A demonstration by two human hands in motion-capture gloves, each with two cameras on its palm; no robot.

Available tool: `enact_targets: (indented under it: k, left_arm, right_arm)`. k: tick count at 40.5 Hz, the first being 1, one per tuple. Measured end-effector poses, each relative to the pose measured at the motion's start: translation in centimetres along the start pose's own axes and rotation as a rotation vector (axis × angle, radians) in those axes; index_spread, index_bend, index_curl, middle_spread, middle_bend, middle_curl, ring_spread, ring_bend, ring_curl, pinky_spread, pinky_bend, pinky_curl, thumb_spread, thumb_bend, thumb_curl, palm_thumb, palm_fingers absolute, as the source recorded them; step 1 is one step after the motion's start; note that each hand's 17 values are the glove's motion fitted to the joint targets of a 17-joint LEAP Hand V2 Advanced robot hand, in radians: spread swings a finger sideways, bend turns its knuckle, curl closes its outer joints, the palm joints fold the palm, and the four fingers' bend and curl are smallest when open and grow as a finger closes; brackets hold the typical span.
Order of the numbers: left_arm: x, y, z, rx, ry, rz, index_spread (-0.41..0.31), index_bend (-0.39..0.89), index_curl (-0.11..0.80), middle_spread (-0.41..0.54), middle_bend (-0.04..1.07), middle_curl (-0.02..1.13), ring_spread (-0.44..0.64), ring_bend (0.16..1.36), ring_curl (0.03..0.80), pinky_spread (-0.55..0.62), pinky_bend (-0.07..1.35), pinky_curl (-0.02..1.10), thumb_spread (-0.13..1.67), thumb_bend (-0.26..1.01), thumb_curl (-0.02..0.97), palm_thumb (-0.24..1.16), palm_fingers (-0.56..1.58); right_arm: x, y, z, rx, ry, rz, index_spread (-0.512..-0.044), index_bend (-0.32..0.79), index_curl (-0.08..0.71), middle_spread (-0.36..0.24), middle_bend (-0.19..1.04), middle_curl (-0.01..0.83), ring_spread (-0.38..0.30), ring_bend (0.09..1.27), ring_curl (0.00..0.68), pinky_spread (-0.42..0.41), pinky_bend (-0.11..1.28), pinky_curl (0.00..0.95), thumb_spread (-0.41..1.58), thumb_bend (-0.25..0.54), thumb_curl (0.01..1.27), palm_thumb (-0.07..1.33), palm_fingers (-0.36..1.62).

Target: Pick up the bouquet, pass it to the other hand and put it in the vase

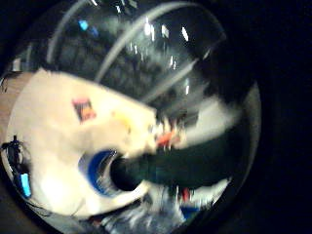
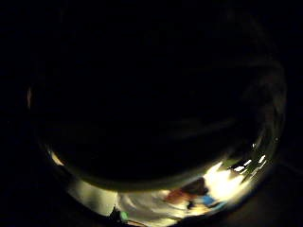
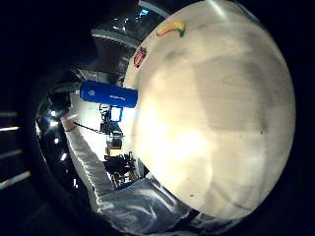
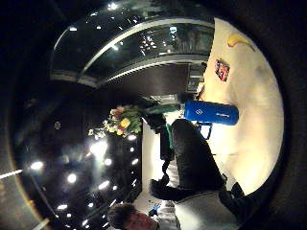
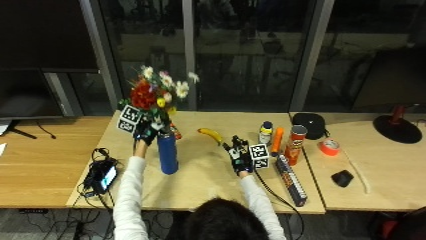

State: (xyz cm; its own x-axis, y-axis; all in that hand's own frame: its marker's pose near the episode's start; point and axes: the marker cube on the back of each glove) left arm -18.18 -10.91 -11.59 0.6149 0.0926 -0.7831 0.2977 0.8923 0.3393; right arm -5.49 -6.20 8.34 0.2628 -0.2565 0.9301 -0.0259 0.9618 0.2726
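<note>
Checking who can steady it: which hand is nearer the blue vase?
Left. The left hand holds the bouquet just above the blue vase, right by its mouth. The right hand rests on the table, well off to the vase's right.

A banana (image 5: 211, 135), orange can (image 5: 295, 145) and tape roll (image 5: 329, 147) lie on the table (image 5: 200, 185).

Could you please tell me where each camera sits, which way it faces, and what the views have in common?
Outside view: above and behind the person's head, facing the table; left hand holds the bouquet over the blue vase, right hand rests on the table.
Left little-finger palm view: looks down into the vase mouth.
Left thumb palm view: almost entirely dark.
Right little-finger palm view: faces along the table; a white sleeve shows.
Right thumb palm view: faces the vase, bouquet and left arm.
Shared: vase and banana appear in both right palm views and the outside view.
</note>
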Motion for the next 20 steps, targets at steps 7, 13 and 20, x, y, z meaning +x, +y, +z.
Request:
enact_targets:
  k: [7,13,20]
  left_arm:
    - [-10.6,7.3,-0.6,-0.236,-0.162,-0.178,-0.003,0.03,0.416,0.102,0.35,0.5,0.11,0.63,0.45,0.15,0.48,0.45,0.65,-0.09,0.597,0.44,-0.34]
    - [-10.6,9.7,-2.2,-0.162,-0.197,-0.234,0.09,0.02,0.308,0.289,0.21,0.35,0.31,0.57,0.323,0.35,0.4,0.34,0.75,-0.04,0.538,0.46,-0.24]
    - [-9.0,10.8,-3.5,-0.176,-0.267,-0.34,0.133,0.04,0.23,0.392,0.19,0.32,0.43,0.55,0.294,0.46,0.37,0.31,0.81,-0.04,0.482,0.45,-0.22]
  right_arm:
    - [3.2,-0.3,0.1,-0.007,0.047,0.032,-0.388,0.16,0.272,-0.071,0.19,0.333,0.085,0.34,0.278,0.267,0.45,0.323,1.1,-0.013,0.41,0.52,0.11]
    - [4.7,0.3,0.3,-0.01,0.041,0.115,-0.381,0.16,0.271,-0.043,0.19,0.332,0.088,0.32,0.275,0.272,0.44,0.323,1.11,-0.017,0.41,0.54,0.13]
    - [6.1,0.0,0.9,0.036,0.114,0.125,-0.377,0.15,0.271,-0.025,0.19,0.33,0.088,0.33,0.276,0.274,0.42,0.323,1.12,-0.019,0.41,0.55,0.15]
